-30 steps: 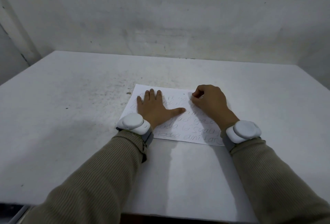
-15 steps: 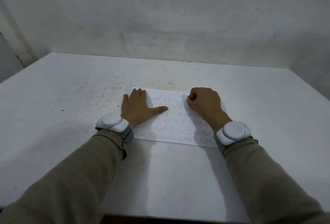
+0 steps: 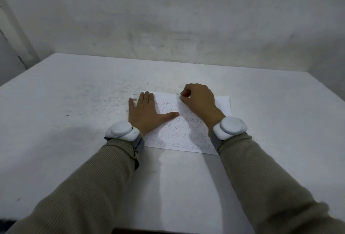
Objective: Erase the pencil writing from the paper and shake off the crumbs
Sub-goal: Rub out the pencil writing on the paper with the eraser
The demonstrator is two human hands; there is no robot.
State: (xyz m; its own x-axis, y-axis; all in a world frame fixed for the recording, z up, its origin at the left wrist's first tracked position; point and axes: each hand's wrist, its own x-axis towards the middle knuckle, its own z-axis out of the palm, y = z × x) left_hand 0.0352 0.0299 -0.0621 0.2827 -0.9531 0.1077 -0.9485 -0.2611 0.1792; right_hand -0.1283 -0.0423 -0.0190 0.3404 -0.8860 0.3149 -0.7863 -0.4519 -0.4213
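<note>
A sheet of white paper point(image 3: 194, 122) lies flat on the pale grey counter point(image 3: 270, 122), a little beyond the middle of it, and everything else is placed from that sheet. The left hand point(image 3: 144, 115) rests palm down over the sheet's left edge, fingers spread flat and open, the thumb reaching across toward the sheet's middle and the outer fingers partly off the paper on the bare counter. The right hand point(image 3: 199, 101) sits on the far part of the sheet, right of the left hand, curled into a loose fist with the fingertips pinched together at the paper's far edge; whatever it pinches is hidden inside the fingers, so I cannot tell what it grips.

Pencil writing point(image 3: 179, 135) runs in several cursive lines across the paper. Most of it is too faint or covered to read; fragments look like "almad", "huda" and "admada", none certain. The top lines near the right hand are fainter than the lower ones.

Each wrist carries a rounded white device on a grey strap: one point(image 3: 122, 131) at the sheet's near left corner, the other point(image 3: 230, 128) over its near right part. Ribbed olive sleeves point(image 3: 93, 187) run back from them. Dark specks point(image 3: 104, 94) dot the counter left of the paper. A blotchy grey wall point(image 3: 168, 19) rises behind.
</note>
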